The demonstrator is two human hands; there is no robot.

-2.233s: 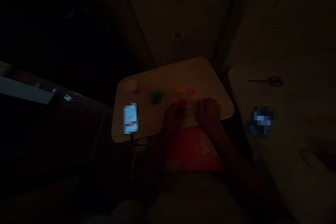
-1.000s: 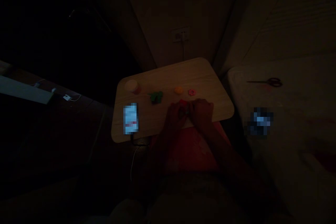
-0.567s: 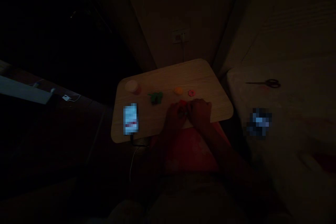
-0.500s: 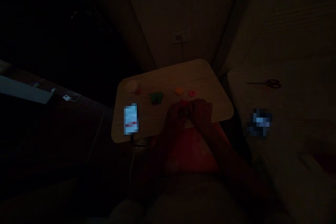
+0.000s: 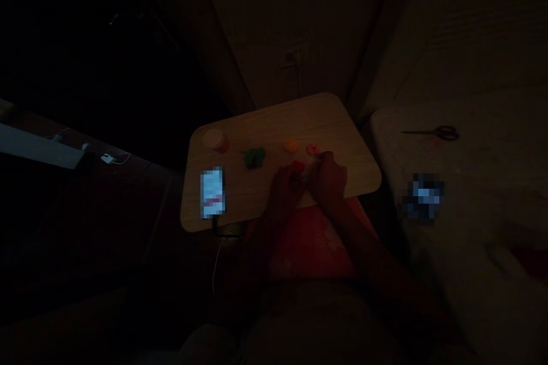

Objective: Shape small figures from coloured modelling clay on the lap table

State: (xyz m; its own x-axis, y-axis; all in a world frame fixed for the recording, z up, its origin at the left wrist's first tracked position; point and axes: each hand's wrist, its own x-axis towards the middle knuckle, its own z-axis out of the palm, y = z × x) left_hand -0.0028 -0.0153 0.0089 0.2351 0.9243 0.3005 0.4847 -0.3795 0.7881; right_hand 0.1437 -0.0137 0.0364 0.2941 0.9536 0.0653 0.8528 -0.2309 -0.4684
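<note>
In the dim head view, my left hand (image 5: 285,189) and my right hand (image 5: 329,178) meet over the near edge of a small wooden table. Both have their fingers closed in toward each other. A small red piece (image 5: 298,166) shows at the left fingertips; whether it is gripped or lies on the table I cannot tell. Between the hands is a faint greenish bit (image 5: 304,179), too dark to name. Just beyond my right hand lies a pink-orange flower-shaped ring (image 5: 312,150). Left of that ring is an orange-yellow lump (image 5: 290,146).
Farther left on the table (image 5: 265,120) are a dark green jagged piece (image 5: 254,157), a tub with a pale lid (image 5: 214,138) and a lit phone (image 5: 213,193) on a cable. Scissors (image 5: 432,133) and a blurred dark object (image 5: 423,198) lie on the surface to the right.
My right hand has shifted and turned slightly, its knuckles now higher and close to the flower-shaped ring. More of the red piece shows. The view has tilted a little.
</note>
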